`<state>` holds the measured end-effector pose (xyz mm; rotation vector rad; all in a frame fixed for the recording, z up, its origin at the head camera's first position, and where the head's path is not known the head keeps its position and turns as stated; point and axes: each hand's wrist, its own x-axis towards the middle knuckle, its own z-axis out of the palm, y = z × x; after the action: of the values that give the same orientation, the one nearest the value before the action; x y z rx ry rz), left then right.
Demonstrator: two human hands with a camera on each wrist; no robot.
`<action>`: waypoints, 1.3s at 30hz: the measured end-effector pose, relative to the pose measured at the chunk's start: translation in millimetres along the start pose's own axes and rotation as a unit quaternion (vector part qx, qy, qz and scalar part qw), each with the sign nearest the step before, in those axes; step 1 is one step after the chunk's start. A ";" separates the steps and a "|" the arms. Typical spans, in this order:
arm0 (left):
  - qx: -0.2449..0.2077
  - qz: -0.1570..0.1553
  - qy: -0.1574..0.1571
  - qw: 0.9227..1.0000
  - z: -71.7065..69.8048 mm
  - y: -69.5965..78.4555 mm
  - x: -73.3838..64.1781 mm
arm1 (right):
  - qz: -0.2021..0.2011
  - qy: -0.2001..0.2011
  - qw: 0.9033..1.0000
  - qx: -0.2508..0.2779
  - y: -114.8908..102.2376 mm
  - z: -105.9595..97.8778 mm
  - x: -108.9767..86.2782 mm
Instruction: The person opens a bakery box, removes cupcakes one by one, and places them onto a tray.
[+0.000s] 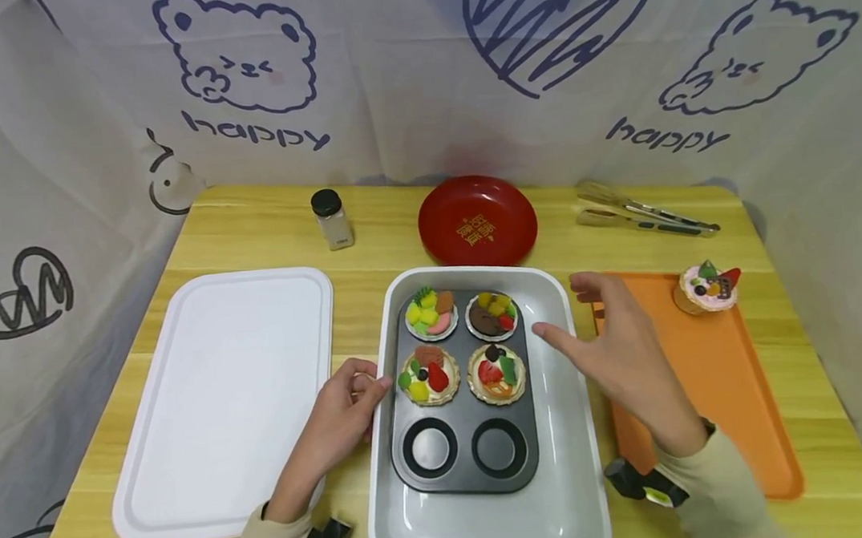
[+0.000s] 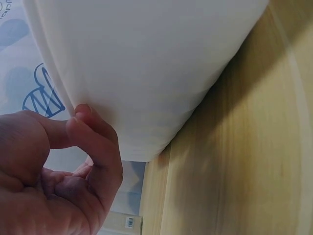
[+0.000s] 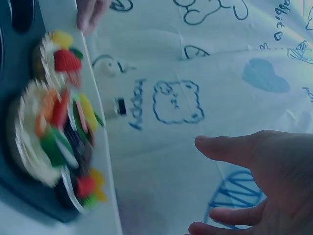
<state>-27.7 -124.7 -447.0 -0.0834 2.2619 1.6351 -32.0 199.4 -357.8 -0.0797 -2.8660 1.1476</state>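
Observation:
A dark muffin tin (image 1: 465, 470) lies inside a deep white tub (image 1: 569, 463). Several toy fruit tarts fill its back and middle cups, among them a strawberry tart (image 1: 497, 374) and a chocolate one (image 1: 491, 316); the two front cups are bare. My left hand (image 1: 343, 417) pinches the tub's left rim between thumb and curled fingers, close up in the left wrist view on the white tub wall (image 2: 151, 63). Above the tub's right rim hovers my right hand (image 1: 626, 361), thumb and fingers spread, holding nothing. In the right wrist view, the tarts (image 3: 36, 137) sit left of that hand.
An orange tray (image 1: 756, 439) on the right bears a toy cupcake (image 1: 706, 289). A white tray (image 1: 220, 406) lies left. Along the back stand a black-capped jar (image 1: 332, 219), a red plate (image 1: 478, 220) and metal tongs (image 1: 648, 211).

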 end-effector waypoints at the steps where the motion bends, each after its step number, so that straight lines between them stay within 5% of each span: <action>1: 0.001 0.001 -0.001 1.000 0.2 0.1 0.0 | 0.008 -0.013 1.000 0.006 -1.5 5.0 0.1; 11: -0.003 0.001 0.000 1.000 0.3 0.2 0.1 | 0.040 -0.116 0.992 -0.018 -2.8 51.2 1.9; 20: 0.008 0.003 0.002 1.000 0.1 -0.3 -0.8 | 0.065 -0.164 0.984 -0.020 4.9 65.8 0.5; 31: 0.016 0.008 -0.002 1.000 -1.2 1.0 0.3 | 0.003 -0.198 0.979 -0.048 16.1 80.5 1.2; 39: 0.010 0.003 -0.008 1.000 -1.3 0.2 0.8 | 0.010 -0.210 0.975 -0.074 17.4 86.0 1.9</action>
<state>-28.9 -125.7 -446.7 -0.0579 2.2697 1.6102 -39.4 153.0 -431.8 0.1488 -3.3240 1.0622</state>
